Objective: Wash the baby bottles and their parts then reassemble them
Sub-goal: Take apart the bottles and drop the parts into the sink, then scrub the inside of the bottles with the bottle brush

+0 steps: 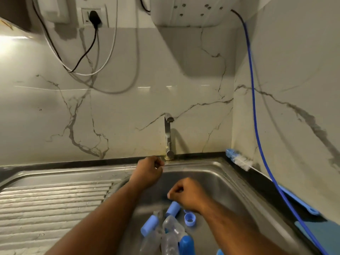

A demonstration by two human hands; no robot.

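Note:
Several clear baby bottles [173, 229] lie in a heap in the steel sink [230, 183], at its near side. Around them lie loose light blue caps [149, 225] [173, 208], a blue screw ring [190, 219] and a darker blue cap [186, 244]. My left hand [150, 170] reaches to the sink's back rim, its fingers curled round the small lever at the foot of the tap [168, 137]. No water runs from the spout. My right hand [185, 194] hovers over the basin just above the caps, curled into a loose fist with nothing in it.
A blue and white bottle brush [237, 159] lies on the dark counter behind the sink's right corner. A blue hose [257, 126] hangs down the right wall onto a blue mat [301, 205]. The ribbed draining board [51, 203] lies to the left. Cables hang from a socket [93, 17] above.

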